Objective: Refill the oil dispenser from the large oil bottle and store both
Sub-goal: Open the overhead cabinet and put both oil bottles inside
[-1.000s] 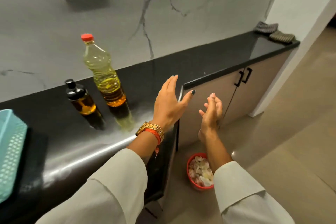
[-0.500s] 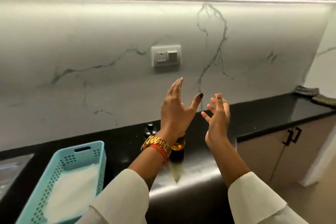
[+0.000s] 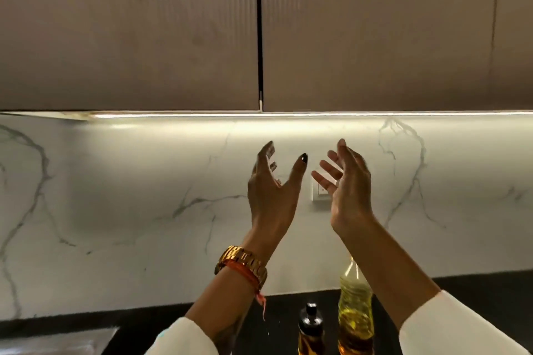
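The large oil bottle point(image 3: 355, 305), clear plastic with yellow oil, stands on the black counter point(image 3: 476, 285) at the bottom of the view; my right forearm hides its cap. Just left of it stands the small dark-capped oil dispenser point(image 3: 311, 328), partly filled with amber oil. My left hand point(image 3: 272, 190) and my right hand point(image 3: 347, 184) are both raised high in front of the marble wall, palms facing each other, fingers spread, holding nothing. Both hands are well above the two bottles.
Two brown upper cabinet doors point(image 3: 259, 32) hang closed above, with a light strip point(image 3: 288, 115) under them. A white wall socket point(image 3: 320, 196) sits between my hands. A steel sink edge point(image 3: 57, 340) shows at the bottom left.
The view has tilted sharply upward from the counter and floor to the wall and upper cabinets. Both hands have risen with it, still held apart and empty. The blue basket has left the view.
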Tool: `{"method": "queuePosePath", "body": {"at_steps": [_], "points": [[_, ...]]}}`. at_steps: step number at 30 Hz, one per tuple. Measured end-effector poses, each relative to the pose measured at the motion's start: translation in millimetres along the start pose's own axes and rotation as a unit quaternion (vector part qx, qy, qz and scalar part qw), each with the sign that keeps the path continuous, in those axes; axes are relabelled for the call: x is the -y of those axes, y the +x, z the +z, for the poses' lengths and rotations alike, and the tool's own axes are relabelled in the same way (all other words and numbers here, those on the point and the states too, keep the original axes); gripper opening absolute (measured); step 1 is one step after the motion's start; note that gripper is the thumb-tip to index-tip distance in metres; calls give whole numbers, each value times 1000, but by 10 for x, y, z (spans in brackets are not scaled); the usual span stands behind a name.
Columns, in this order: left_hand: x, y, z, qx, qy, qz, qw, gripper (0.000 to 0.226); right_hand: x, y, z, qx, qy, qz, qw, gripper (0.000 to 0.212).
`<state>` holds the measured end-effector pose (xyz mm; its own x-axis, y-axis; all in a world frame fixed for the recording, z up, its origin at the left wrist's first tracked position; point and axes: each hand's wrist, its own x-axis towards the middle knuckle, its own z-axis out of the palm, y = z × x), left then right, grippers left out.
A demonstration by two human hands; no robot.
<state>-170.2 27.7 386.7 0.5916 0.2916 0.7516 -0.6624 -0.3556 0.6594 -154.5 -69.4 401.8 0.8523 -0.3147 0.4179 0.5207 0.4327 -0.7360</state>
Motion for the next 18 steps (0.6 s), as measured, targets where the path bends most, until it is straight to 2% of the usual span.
{"method": "queuePosePath", "body": {"at_steps": [4,8,11,14,18], "points": [[-112,282,-80,-7,-85,-72,994,60,166,230,325,29,53,56,997,48],[-128,590,6,2,-197,-177,964,59,264,513,551,9,92,129,987,39],[-101,868,116,-5,-250,-228,941,57,326,725,654,3,121,161,979,41],[-95,1102,221,-15,-323,-244,914,50,388,905,743,11,171,160,972,43],[-104,1204,305,-51,-375,-234,896,33,356,1001,782,16,210,160,964,42]]}}
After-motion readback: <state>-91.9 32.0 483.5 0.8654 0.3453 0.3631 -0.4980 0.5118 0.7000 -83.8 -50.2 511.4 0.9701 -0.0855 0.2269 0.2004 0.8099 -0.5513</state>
